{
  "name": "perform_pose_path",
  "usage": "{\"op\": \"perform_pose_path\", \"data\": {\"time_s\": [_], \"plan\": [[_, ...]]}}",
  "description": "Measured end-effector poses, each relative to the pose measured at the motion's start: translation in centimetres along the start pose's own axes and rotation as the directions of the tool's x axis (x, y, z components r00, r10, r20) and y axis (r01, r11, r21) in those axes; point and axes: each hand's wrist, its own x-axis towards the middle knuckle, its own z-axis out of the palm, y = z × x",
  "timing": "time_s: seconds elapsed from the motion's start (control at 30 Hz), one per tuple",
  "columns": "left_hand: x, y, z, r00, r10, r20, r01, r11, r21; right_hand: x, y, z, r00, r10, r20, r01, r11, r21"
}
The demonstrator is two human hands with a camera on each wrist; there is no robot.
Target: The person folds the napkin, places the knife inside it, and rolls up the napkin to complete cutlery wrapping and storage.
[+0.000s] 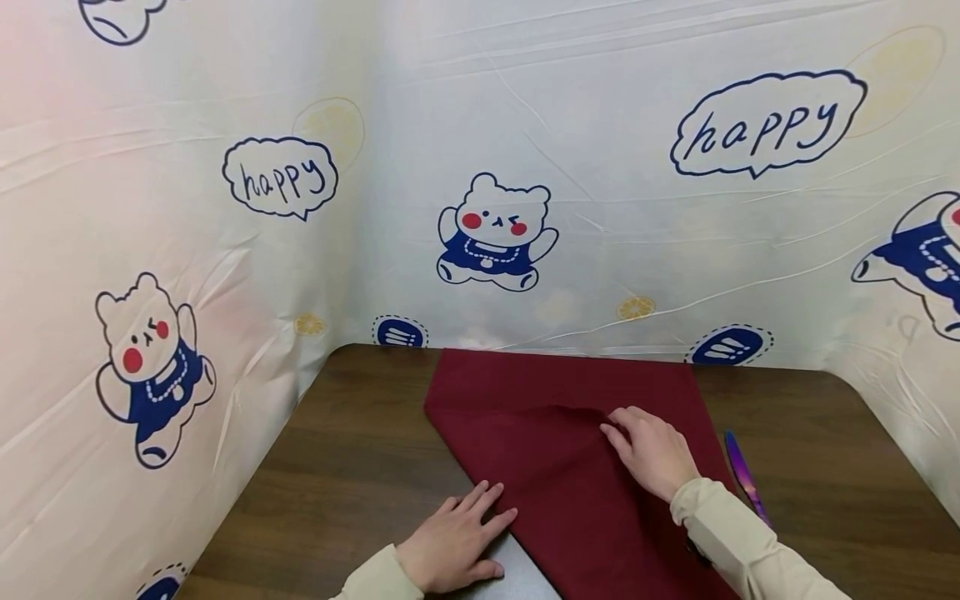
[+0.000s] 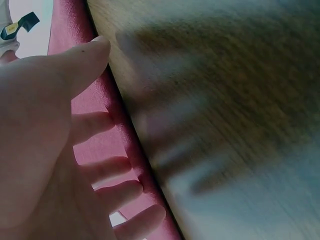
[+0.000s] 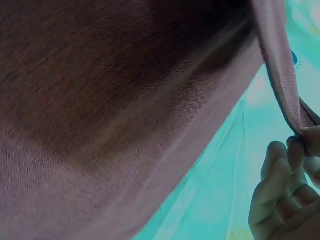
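A dark red cloth (image 1: 551, 492) lies folded over on a wooden table (image 1: 337, 458), its slanted left edge running down toward me. My right hand (image 1: 651, 450) pinches the edge of its upper layer, which is slightly raised in the head view. In the right wrist view, thumb and fingertips hold a gathered bit of the cloth (image 3: 125, 130). My left hand (image 1: 453, 542) has its fingers spread, with the fingertips at the cloth's left edge. The left wrist view shows those straight fingers (image 2: 112, 195) along that folded edge. What lies beneath the upper layer is mostly hidden.
A shiny purple-blue knife (image 1: 744, 475) lies right of the cloth, close to my right sleeve (image 1: 738, 533). A pale printed curtain (image 1: 600, 250) with cartoon bears stands along the table's back and sides. Light glares off the table by my left hand.
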Motion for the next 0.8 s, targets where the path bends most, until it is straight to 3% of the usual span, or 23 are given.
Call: {"op": "perform_pose_path", "data": {"time_s": [0.2,0.8], "plan": [[0.6,0.1,-0.1,1.0,0.0,0.007,0.0,1.0,-0.001,0.7,0.8,-0.7,0.998,0.059,0.018,-0.059,0.998,0.033],[3.2,1.0,-0.7,0.996,-0.012,0.09,0.019,0.997,-0.069,1.3,3.1,-1.9,0.995,0.096,0.011,-0.096,0.993,0.07]]}}
